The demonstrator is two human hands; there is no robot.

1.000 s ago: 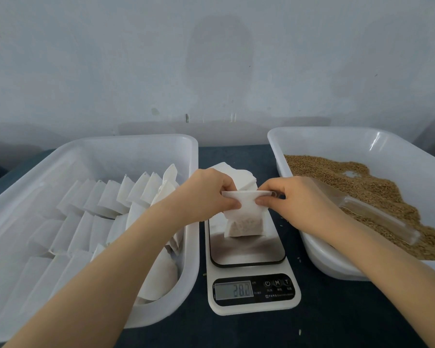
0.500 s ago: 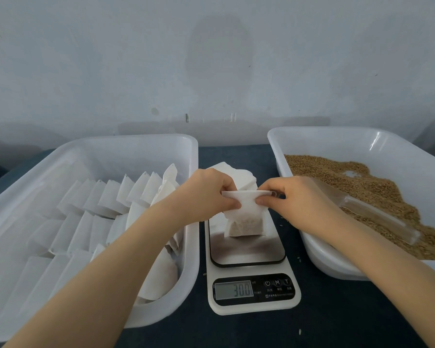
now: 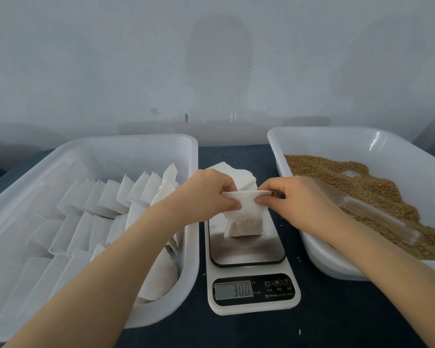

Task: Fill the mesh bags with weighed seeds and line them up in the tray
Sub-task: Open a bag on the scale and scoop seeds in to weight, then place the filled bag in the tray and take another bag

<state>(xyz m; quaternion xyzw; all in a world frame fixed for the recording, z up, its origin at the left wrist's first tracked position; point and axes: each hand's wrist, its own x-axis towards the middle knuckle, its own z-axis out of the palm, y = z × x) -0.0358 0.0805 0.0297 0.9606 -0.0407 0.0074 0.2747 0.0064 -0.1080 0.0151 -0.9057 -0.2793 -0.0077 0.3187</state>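
A small white mesh bag (image 3: 245, 219) with brown seeds in its lower half stands on the steel platform of a white kitchen scale (image 3: 251, 257). My left hand (image 3: 206, 194) pinches the bag's top edge at its left corner. My right hand (image 3: 296, 199) pinches the same edge at the right corner. The scale's display (image 3: 233, 290) reads 300. Left of the scale, a white tray (image 3: 189, 252) holds several filled white bags in leaning rows. On the right, a second white tray (image 3: 322, 257) holds loose brown seeds (image 3: 362, 179).
A clear plastic scoop (image 3: 379, 217) lies on the seeds in the right tray. A stack of empty white bags (image 3: 239, 173) sits behind the scale. Everything stands on a dark table (image 3: 349, 315), with a pale wall close behind. A few stray seeds lie on the table.
The scale reading rose from about 280 to 300. Both hands and the bag have stayed in place.
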